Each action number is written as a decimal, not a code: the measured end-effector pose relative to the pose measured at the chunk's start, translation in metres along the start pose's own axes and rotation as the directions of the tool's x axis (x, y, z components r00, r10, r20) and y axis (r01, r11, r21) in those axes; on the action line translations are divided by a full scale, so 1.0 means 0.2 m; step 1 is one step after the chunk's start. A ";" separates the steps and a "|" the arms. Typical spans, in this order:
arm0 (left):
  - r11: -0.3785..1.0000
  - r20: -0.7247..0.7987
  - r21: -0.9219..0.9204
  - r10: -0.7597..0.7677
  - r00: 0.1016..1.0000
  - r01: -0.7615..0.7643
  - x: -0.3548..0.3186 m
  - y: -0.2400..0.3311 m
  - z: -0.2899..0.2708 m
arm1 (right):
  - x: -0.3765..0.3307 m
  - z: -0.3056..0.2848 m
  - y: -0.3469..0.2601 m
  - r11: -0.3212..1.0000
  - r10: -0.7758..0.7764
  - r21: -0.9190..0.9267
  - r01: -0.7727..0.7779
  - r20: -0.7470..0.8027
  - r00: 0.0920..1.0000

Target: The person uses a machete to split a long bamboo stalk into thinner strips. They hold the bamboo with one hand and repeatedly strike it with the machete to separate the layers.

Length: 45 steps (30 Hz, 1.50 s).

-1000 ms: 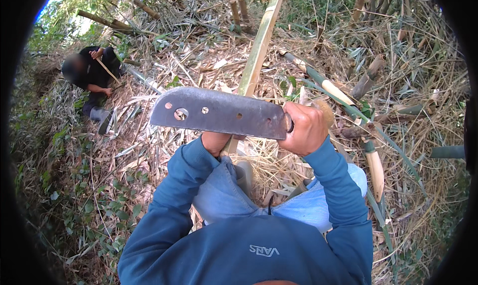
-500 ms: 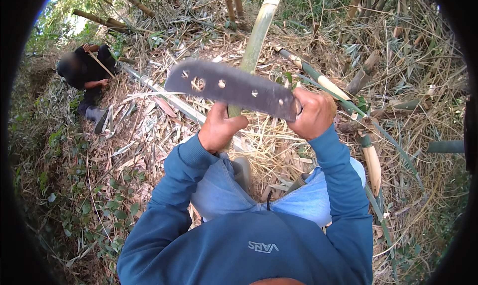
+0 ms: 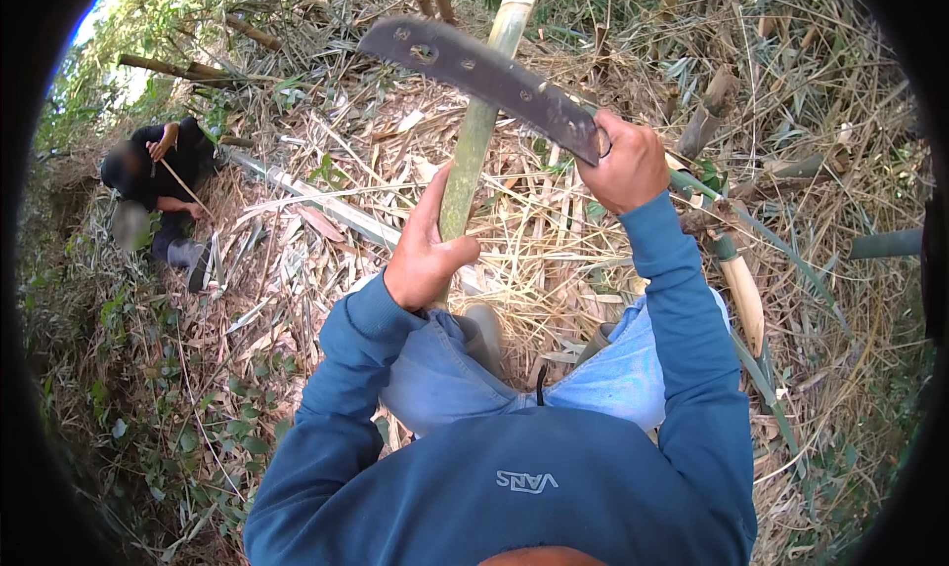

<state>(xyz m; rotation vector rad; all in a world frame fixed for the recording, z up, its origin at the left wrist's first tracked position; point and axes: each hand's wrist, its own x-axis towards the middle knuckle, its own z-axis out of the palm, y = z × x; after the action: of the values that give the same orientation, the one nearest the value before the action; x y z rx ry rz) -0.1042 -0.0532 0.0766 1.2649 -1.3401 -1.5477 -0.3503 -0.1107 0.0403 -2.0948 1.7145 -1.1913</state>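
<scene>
My right hand [image 3: 627, 166] is closed round the handle end of a machete [image 3: 491, 75]. Its broad dark blade has several holes and points up and to the left, crossing over a green bamboo pole [image 3: 469, 156]. My left hand [image 3: 423, 253] grips that pole low down, thumb across it and index finger stretched along its side. The pole leans away from me, running up past the top of the view, with a pale ring at a joint near its upper part. Most of the machete's handle is hidden inside my fist.
Dry straw and bamboo shavings [image 3: 534, 240] cover the ground before my boots. Split bamboo [image 3: 341, 210] lies to the left, and cut bamboo with a pale end [image 3: 741, 299] to the right. A person in dark clothes [image 3: 178, 171] sits at far left holding a thin stick. Cut stumps [image 3: 707, 116] stand behind.
The machete has moved up and away from my left hand, its blade now tilted more steeply. My right hand rose slightly. The left hand's index finger has straightened along the bamboo pole.
</scene>
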 end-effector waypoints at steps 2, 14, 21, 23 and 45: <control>1.000 0.013 0.024 0.008 1.000 -0.009 -0.01 -0.02 -0.01 | -0.01 0.00 0.01 0.996 0.069 0.049 -0.072 0.048 0.996; 0.999 0.119 0.036 -0.043 0.992 0.040 -0.01 -0.03 -0.02 | 0.03 -0.02 0.09 0.989 -0.106 -0.117 0.094 -0.094 0.990; 0.998 0.175 -0.005 -0.055 0.983 0.056 -0.02 -0.01 -0.01 | 0.05 -0.04 0.14 0.996 -0.064 -0.070 0.051 -0.197 0.978; 0.993 0.140 -0.093 -0.056 0.989 0.069 -0.02 -0.03 -0.01 | 0.09 -0.04 0.15 0.995 -0.020 -0.098 0.010 -0.107 0.994; 0.737 0.328 -0.604 -0.118 0.937 0.304 0.02 0.05 0.00 | -0.04 0.02 -0.10 0.990 -0.110 0.078 0.114 -0.054 0.992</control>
<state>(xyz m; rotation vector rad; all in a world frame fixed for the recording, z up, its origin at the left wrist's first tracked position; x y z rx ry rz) -0.1063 -0.0582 0.0862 0.7904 -0.6823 -2.1628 -0.3339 -0.0990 0.0459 -2.1551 1.5588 -1.3318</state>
